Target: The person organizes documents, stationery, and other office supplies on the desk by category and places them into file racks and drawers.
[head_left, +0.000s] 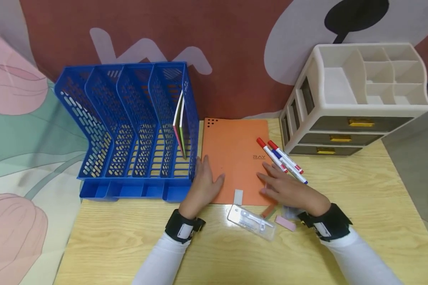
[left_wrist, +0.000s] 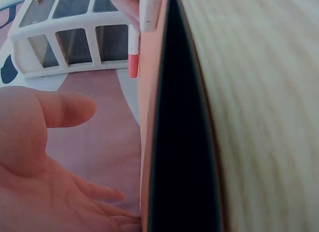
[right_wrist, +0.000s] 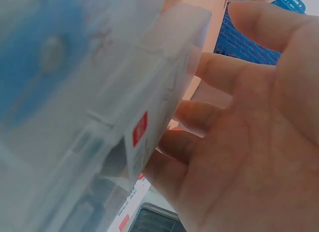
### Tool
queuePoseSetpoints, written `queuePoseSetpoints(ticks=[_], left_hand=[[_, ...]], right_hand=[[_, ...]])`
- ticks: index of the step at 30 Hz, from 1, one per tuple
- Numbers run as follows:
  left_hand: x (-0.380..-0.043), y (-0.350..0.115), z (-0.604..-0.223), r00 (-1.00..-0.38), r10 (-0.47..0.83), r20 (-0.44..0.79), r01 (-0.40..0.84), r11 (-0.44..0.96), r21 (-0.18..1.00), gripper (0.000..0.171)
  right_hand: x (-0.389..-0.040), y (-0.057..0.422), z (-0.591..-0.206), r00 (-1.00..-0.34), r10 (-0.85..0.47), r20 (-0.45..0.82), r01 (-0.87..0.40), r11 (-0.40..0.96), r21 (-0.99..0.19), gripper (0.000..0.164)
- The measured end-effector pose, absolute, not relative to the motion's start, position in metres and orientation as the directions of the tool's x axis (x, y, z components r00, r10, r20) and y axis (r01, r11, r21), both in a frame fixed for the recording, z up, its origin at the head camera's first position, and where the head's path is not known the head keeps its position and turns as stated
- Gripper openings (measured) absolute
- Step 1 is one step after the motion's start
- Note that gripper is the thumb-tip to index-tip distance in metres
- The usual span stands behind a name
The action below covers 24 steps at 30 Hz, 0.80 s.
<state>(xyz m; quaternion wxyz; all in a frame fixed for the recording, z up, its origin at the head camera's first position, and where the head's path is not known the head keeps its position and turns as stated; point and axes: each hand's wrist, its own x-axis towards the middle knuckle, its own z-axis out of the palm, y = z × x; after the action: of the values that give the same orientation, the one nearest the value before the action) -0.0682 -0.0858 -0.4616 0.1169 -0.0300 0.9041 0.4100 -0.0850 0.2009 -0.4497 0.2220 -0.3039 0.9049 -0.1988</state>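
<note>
An orange folder (head_left: 232,158) marked RAY lies flat on the table. My left hand (head_left: 204,186) rests at its left edge with fingers extended; the left wrist view shows the thumb apart from the fingers. Spread over the folder's right side is my right hand (head_left: 294,192), its fingertips near several markers (head_left: 274,155) with red and blue caps. Up close in the right wrist view, a translucent plastic case (right_wrist: 164,87) stands beside the right fingers; whether they touch it I cannot tell. A clear case of drawing tools (head_left: 251,221) overlaps the folder's front edge.
A blue file rack (head_left: 123,182) with thin booklets (head_left: 180,126) in its right slot stands at the left. At the back right is a white drawer organizer (head_left: 374,113). A pink eraser (head_left: 285,223) and a small white piece (head_left: 237,196) lie near the folder's front.
</note>
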Motion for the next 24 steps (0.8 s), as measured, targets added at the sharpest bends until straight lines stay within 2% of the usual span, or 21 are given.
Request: queuePoseSetpoints(ticks=[5,12,24], left_hand=[[-0.070,-0.085,-0.464,-0.976,0.047,-0.214,-0.138,0.627,0.766,0.078],[-0.075,-0.089,-0.464,-0.987,-0.044,-0.152,-0.155,0.450,0.880,0.063],[-0.075,-0.091,-0.453,-0.985,-0.060,-0.159,-0.170,0.331,0.928,0.059]], right_hand=[[-0.084,0.202,-0.450,-0.719,-0.634,-0.285,-0.443,0.734,-0.515,0.061],[-0.088,0.202,-0.455,-0.711,-0.646,-0.277,-0.439,0.717,-0.542,0.063],[-0.092,0.208,-0.449,-0.700,-0.634,-0.329,-0.323,0.691,-0.646,0.063]])
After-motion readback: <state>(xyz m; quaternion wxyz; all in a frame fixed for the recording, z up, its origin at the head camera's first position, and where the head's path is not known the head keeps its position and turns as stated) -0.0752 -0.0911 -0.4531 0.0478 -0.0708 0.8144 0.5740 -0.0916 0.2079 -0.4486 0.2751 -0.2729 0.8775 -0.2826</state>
